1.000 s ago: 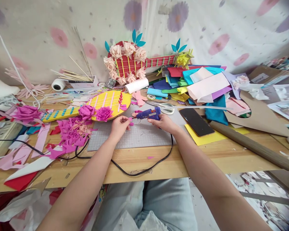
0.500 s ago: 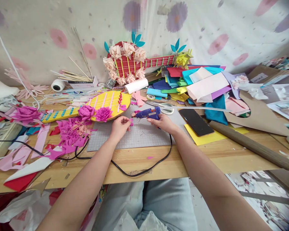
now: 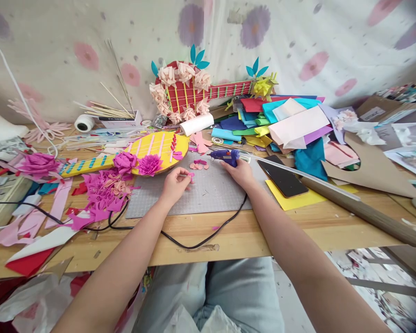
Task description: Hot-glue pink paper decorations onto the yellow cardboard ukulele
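My left hand (image 3: 176, 186) pinches a small magenta paper petal (image 3: 191, 175) over the grey cutting mat (image 3: 159, 201). Wrapped in my right hand (image 3: 241, 173) is a blue hot glue gun (image 3: 226, 157), its nozzle pointing left and a long clear glue stick (image 3: 308, 179) trailing from its back. Between the hands and a little farther off, small pink and magenta paper pieces (image 3: 198, 165) lie on the mat. A yellow paper guitar (image 3: 159, 149) with magenta flowers (image 3: 149, 164) rests just beyond my left hand.
A black cord (image 3: 197, 247) loops across the table's front. Magenta paper scraps (image 3: 102, 192) lie left. A phone (image 3: 284, 178) rests on yellow paper (image 3: 282, 199) at right, by a wooden stick (image 3: 367, 212). A red paper guitar (image 3: 182, 95) and stacked coloured paper (image 3: 298, 125) stand behind.
The glue gun has moved right and slightly up, away from the petal in my left hand. Its glue stick now slants down to the right. The left hand has barely shifted.
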The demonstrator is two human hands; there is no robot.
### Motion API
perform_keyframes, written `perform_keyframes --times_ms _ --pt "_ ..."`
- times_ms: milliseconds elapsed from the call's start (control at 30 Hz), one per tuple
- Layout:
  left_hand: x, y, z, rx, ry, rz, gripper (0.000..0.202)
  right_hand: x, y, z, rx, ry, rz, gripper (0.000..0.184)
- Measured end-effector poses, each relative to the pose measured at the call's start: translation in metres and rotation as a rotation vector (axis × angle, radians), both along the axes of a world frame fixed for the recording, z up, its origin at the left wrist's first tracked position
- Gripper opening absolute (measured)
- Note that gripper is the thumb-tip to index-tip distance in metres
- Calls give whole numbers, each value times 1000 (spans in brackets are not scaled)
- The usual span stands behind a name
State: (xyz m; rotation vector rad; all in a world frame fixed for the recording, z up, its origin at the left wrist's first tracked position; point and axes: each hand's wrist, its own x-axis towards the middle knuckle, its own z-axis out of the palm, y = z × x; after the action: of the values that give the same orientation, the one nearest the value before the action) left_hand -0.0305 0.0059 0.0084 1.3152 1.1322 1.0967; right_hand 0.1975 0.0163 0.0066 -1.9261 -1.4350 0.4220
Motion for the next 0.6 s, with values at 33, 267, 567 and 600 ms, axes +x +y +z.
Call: perform_keyframes --times_ms 33,267,567,600 --pt "0 0 0 -1 -7 -2 27 0 1 -1 -6 -35 9 47" --pt "-2 0 -3 43 3 -3 28 2 -6 5 21 -139 82 52" --pt "-2 -3 -10 147 194 -3 48 24 -28 41 -194 -200 267 45" --pt "-2 -3 -9 163 220 -8 48 22 -30 44 -237 -172 337 45"
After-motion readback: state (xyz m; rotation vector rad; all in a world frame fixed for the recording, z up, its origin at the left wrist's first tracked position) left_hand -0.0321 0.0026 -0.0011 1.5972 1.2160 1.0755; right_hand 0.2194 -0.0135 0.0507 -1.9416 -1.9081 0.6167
